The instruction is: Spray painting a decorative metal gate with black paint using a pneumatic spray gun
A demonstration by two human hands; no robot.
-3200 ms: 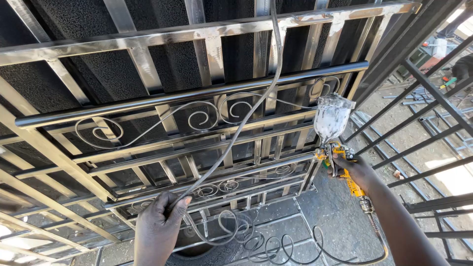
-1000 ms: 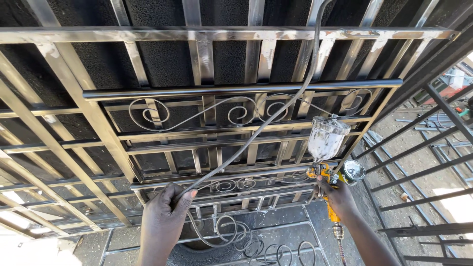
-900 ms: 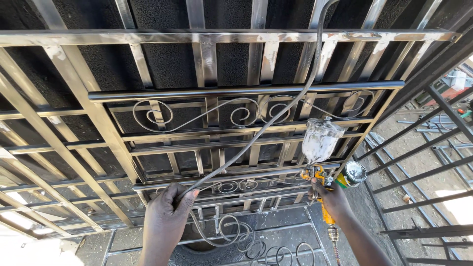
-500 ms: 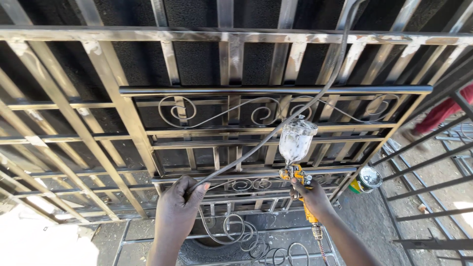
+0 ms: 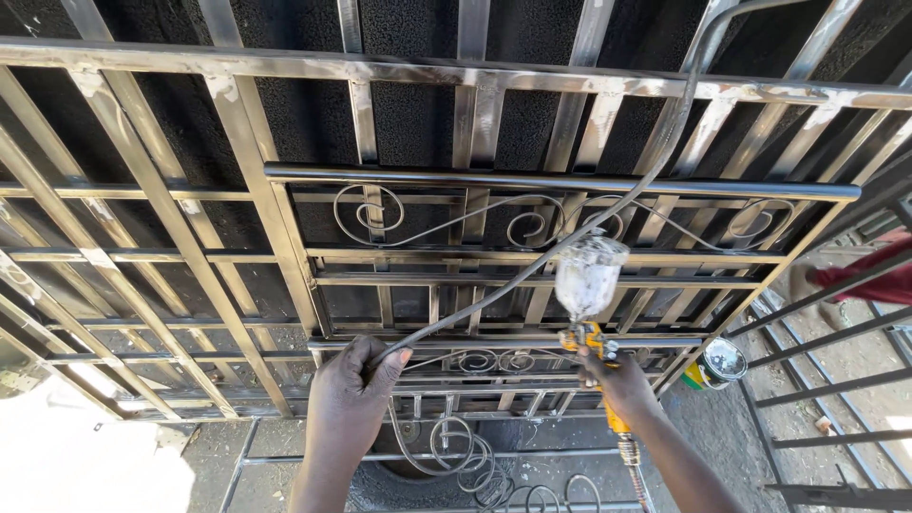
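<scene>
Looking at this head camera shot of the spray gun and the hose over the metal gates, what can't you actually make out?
- Head view: the hose runs off the top edge, so its far end is unseen.
- The spray gun handle is covered by the right hand; no trigger shows.
- What fills the gun's cloudy cup is unclear.
- The left hand hides the hose where it grips it.
- The tin is partly behind gate bars.

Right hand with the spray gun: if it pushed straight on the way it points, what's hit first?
Most likely the metal gate frame lying just beyond it. The right hand aims the spray gun up-picture at the horizontal bars by the scrollwork. Depth is unclear from one view, so the gap cannot be judged.
</scene>
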